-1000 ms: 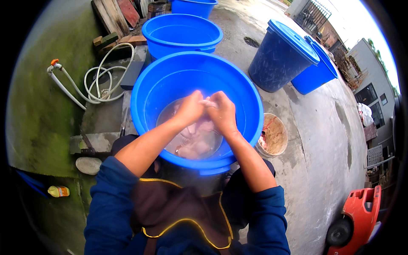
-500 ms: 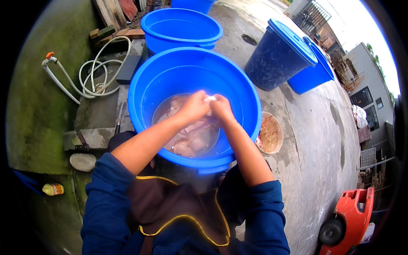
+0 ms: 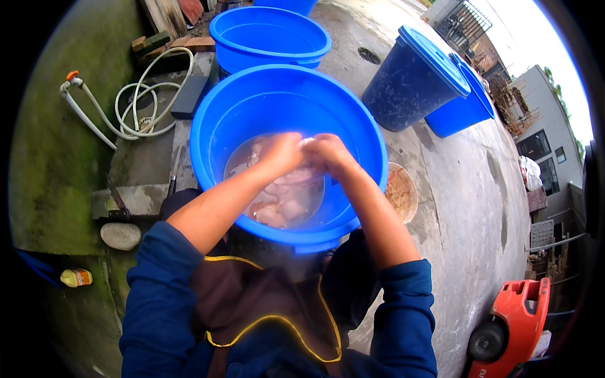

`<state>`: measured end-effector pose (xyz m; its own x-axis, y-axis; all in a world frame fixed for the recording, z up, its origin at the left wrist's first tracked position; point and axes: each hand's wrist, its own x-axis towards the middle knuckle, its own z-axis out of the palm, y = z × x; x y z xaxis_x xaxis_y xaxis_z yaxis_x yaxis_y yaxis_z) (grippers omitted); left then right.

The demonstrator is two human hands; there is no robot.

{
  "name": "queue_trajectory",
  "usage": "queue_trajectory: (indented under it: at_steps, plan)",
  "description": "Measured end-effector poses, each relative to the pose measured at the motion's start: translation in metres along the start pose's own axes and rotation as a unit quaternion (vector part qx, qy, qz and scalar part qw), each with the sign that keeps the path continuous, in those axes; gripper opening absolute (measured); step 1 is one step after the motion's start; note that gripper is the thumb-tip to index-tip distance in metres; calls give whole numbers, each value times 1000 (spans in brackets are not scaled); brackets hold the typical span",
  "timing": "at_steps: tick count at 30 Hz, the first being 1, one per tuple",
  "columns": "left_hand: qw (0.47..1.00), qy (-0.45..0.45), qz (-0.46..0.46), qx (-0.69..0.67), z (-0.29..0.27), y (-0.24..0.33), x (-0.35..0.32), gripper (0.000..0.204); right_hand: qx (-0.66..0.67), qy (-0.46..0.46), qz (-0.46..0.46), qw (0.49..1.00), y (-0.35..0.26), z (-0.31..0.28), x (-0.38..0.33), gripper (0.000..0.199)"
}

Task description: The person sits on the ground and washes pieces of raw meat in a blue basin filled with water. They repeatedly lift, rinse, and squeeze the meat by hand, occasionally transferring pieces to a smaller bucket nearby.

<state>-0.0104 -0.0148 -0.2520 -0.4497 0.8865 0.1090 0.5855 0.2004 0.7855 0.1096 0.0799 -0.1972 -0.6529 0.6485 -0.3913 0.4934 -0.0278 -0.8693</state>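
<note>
Diffuse daylight comes from the blown-out sky [image 3: 529, 28], far off to the upper right of the fingers [image 3: 290, 143], which motion blur smears. Left of them the mossy wall [image 3: 47, 164] is dimmer. Haze softens the blue plastic tub [image 3: 296, 237] below them. Fisheye distortion bends outlying edges, ending in black corners.

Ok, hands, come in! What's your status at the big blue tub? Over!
Both hands, left and right, gripping whitish piece inside blue tub. Raw meat pieces below, in cloudy water. No obstruction seen at hands. Over.
</note>
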Motion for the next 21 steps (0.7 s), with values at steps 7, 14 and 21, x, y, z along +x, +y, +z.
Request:
queue_trajectory:
  at_steps: [7,14,21]
  plan:
    - [977,-45,-116,-172,-9,3,8,6,113,-87,34,989,-18,-10,-19,18]
    - [951,-71,-141,-266,-16,16,0,5,126,-159,7,979,-9,-13,-35,19]
    - [955,-120,-147,-230,-18,27,-7,3,92,-59,-28,994,14,-9,-25,19]
